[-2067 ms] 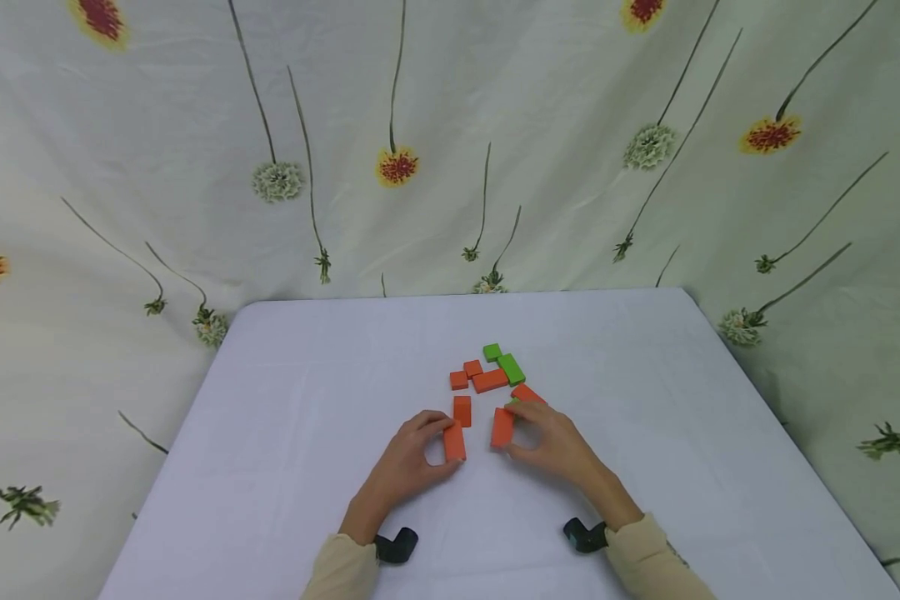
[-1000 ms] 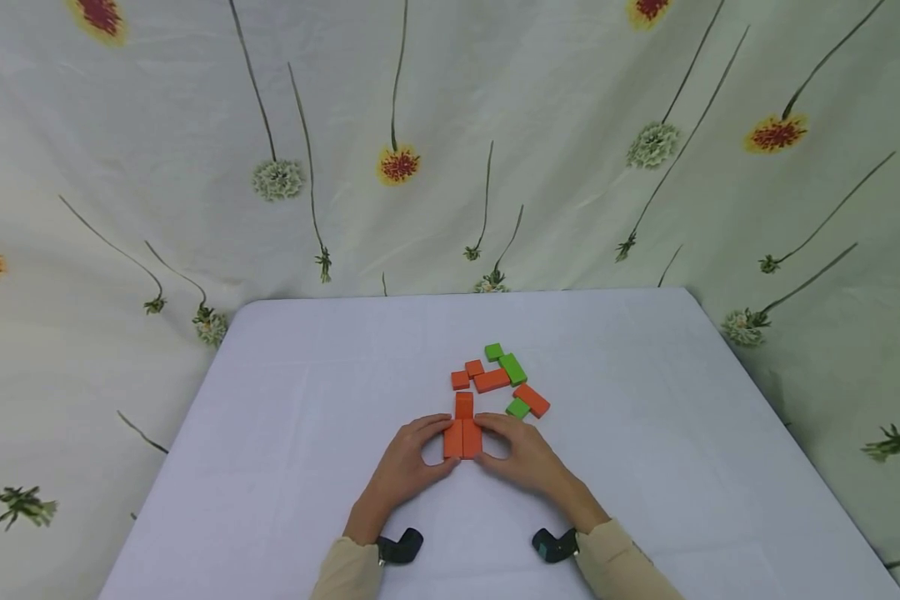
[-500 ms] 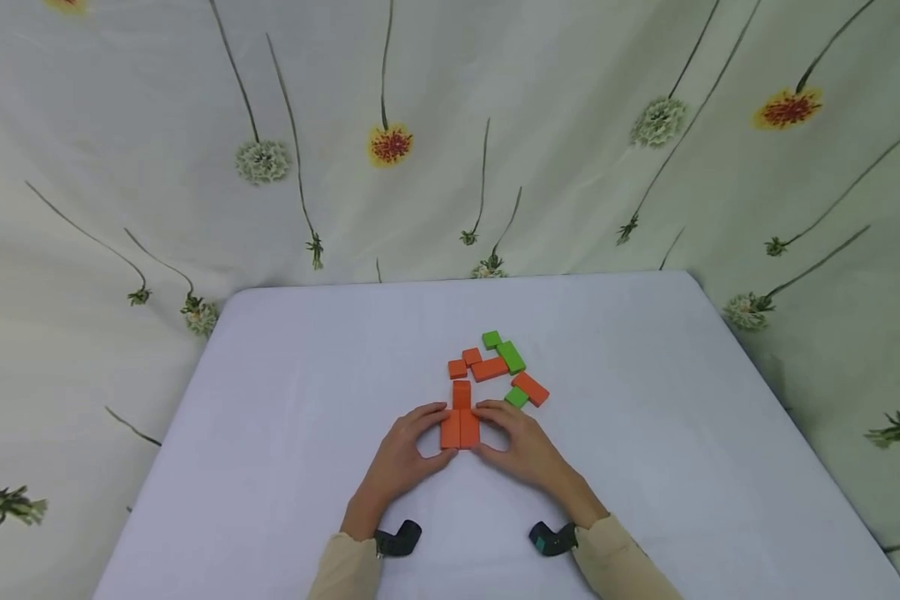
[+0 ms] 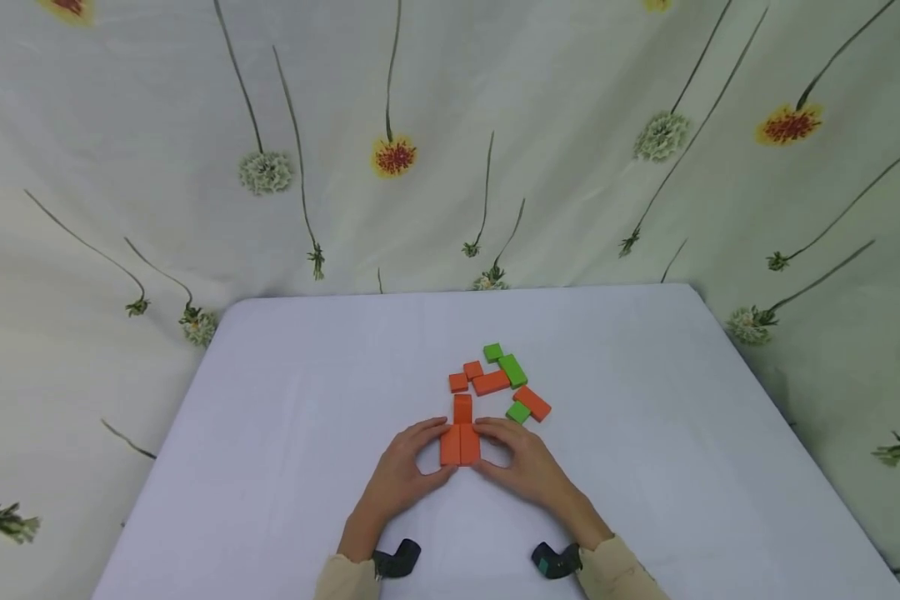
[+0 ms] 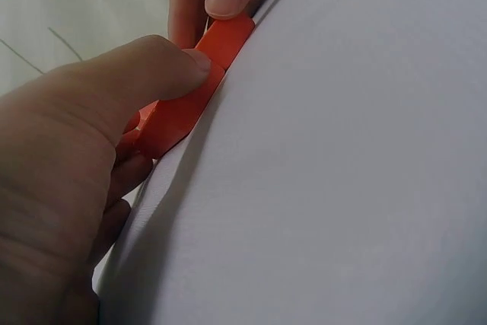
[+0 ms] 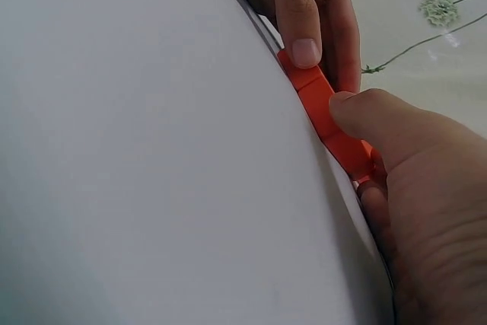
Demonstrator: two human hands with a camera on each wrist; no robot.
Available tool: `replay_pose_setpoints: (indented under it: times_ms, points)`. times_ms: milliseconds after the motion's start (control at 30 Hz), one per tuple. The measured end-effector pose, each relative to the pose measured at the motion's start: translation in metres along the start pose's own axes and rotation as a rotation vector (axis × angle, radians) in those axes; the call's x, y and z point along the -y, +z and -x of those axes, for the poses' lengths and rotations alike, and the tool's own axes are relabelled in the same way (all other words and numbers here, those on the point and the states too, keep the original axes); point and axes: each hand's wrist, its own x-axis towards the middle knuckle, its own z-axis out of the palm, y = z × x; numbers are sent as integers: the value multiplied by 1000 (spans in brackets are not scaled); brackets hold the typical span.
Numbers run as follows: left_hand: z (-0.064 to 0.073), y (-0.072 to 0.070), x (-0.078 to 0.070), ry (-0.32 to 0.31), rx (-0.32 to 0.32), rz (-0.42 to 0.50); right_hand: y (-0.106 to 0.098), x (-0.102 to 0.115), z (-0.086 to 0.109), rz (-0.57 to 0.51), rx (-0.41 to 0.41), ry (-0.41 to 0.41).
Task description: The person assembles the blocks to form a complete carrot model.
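Note:
Two orange rectangular blocks lie side by side on the white table, long sides together. My left hand (image 4: 405, 467) pinches the left orange block (image 4: 450, 447) between thumb and fingers at its near and far ends. The right orange block (image 4: 470, 446) is pinched the same way by my right hand (image 4: 523, 463). Against the far ends of the pair stands another orange block (image 4: 462, 408), held by neither hand. In the left wrist view, the left thumb (image 5: 179, 74) lies on an orange block's near face. The right thumb (image 6: 358, 112) does likewise in the right wrist view.
Beyond the hands lie two small orange blocks, one of them a cube (image 4: 458, 382), and a long orange block (image 4: 491, 382). To their right are a long green block (image 4: 512, 370), a small green block (image 4: 492, 352), another green block (image 4: 518, 412) and a slanted orange block (image 4: 533, 403).
My right hand has brought its orange block leftward against the block in my left hand. Over the last second both hands have stayed nearly still; the head view shifted slightly.

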Motion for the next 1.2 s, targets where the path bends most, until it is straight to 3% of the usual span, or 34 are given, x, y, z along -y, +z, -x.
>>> replay_pose_setpoints:
  times_ms: [433, 700, 1033, 1200]
  points:
    - [4, -1, -2, 8, -4, 7, 0, 3, 3, -10, 10, -22]
    - [0, -4, -5, -9, 8, 8, -13, 4, -2, -119, 40, -10]
    - [1, -6, -8, -36, 8, 4, -41, -3, -10, 10, -38, -17]
    - [1, -6, -8, -35, 10, 12, -56, -9, -13, 29, -67, 32]
